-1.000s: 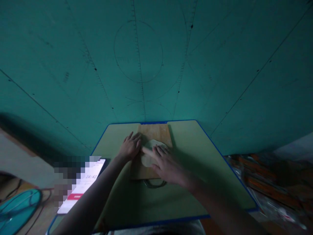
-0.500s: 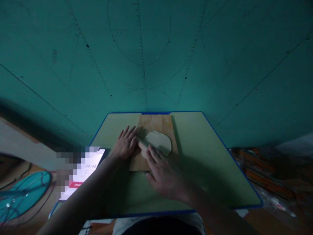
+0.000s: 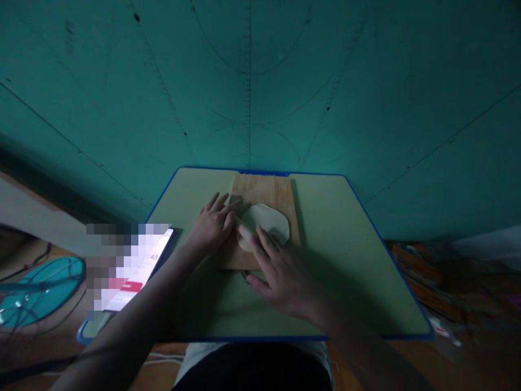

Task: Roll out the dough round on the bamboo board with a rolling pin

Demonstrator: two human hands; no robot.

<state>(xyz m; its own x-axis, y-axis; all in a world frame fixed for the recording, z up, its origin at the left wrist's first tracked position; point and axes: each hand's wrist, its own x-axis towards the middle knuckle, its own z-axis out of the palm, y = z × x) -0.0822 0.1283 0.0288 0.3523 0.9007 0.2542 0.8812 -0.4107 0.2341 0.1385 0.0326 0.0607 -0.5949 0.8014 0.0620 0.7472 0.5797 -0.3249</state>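
Note:
A flat, roundish sheet of pale dough (image 3: 269, 219) lies on a wooden board (image 3: 262, 187). Across its left part runs a short, light rolling pin (image 3: 245, 230), mostly covered by my hands. My left hand (image 3: 214, 222) rests over the pin's far left end, fingers stretched forward and apart. Over the near right end lies my right hand (image 3: 274, 271), its fingers extended onto the pin and the dough's near edge, thumb spread to the left. Neither hand is wrapped round the pin. Dim light hides the exact contact under both palms.
The board lies on a pale green table (image 3: 337, 217) with a blue rim, against a green wall (image 3: 252, 98). A lit phone (image 3: 142, 266) sits at the table's left side, partly pixelated. Cables lie over a turquoise round object (image 3: 44, 290) at lower left. Blurred clutter (image 3: 427, 282) is on the right.
The view has tilted down slightly, so table and board appear higher. Both hands remain on the rolling pin, which still lies over the dough's left part.

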